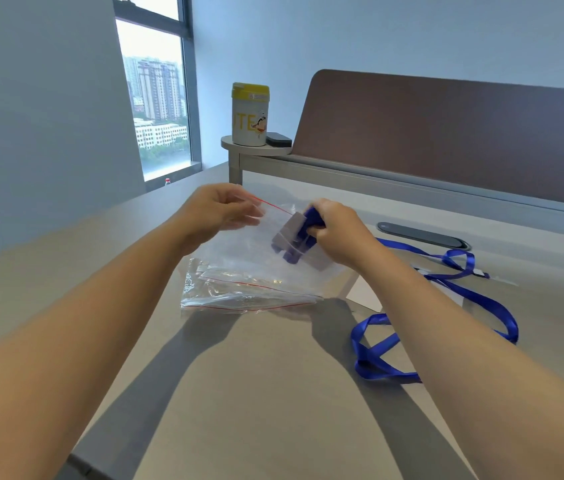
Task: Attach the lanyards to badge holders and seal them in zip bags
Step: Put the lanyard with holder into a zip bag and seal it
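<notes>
My left hand (219,209) pinches the red-striped mouth of a clear zip bag (239,251) and holds it above the table. My right hand (337,230) grips a badge holder (289,230) wrapped in a folded blue lanyard (311,220), partly inside the bag's opening. Below the held bag lies a pile of several clear zip bags (245,292). To the right, loose blue lanyards (481,299) trail over the table, and a flat clear badge holder (365,294) lies beside my right forearm.
At the back stands a brown desk divider (446,133). A small shelf (235,143) at its left end carries a white-and-yellow canister (250,114) and a black case (278,139). A dark cable slot (424,235) sits in the table (239,393) behind the lanyards.
</notes>
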